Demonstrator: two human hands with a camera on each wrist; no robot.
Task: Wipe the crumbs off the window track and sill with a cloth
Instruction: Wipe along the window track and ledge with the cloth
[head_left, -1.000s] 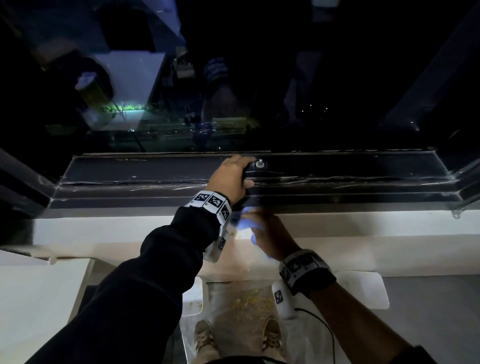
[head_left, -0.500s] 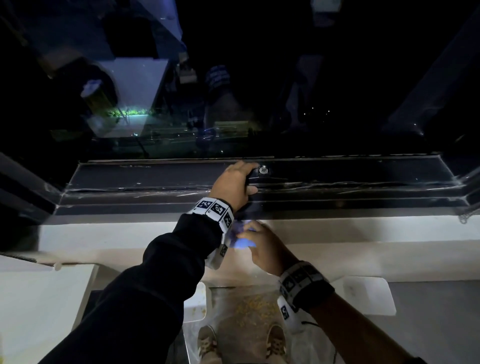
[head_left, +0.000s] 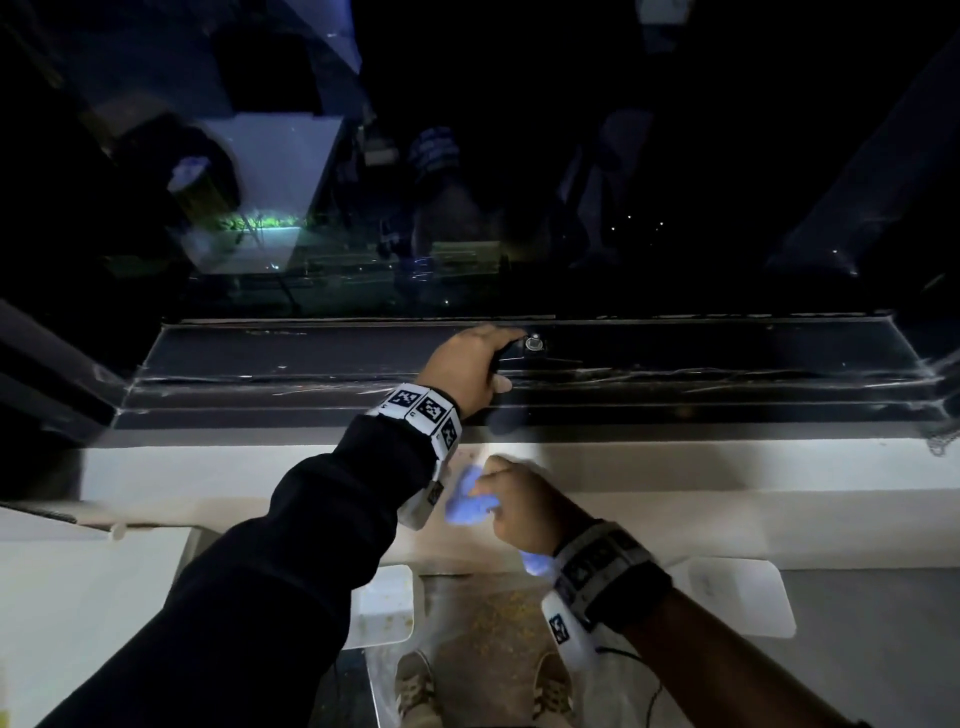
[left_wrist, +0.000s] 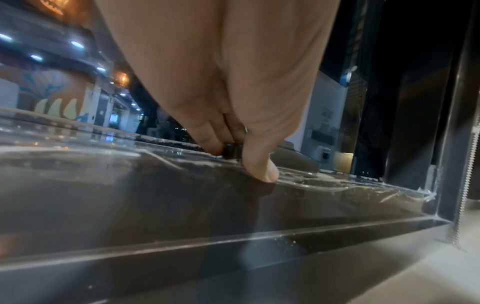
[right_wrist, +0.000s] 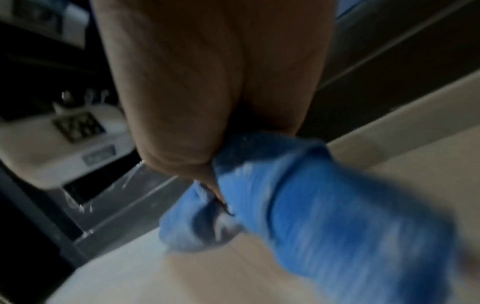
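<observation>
My left hand grips a small black window handle on the dark window track; in the left wrist view its fingers curl round the handle and the thumb presses the frame ledge. My right hand grips a bunched blue cloth over the pale sill, near its front edge. The right wrist view shows the cloth blurred, trailing from the fist above the sill. Crumbs on the sill are too dim to make out.
Dark glass with reflections rises behind the track. Yellow crumbs lie on a clear sheet on the floor by my shoes. A white tray and a white pad flank it. A white surface is at the left.
My right hand has drawn the blue cloth back from the track edge across the sill toward me. The left hand has stayed on the handle.
</observation>
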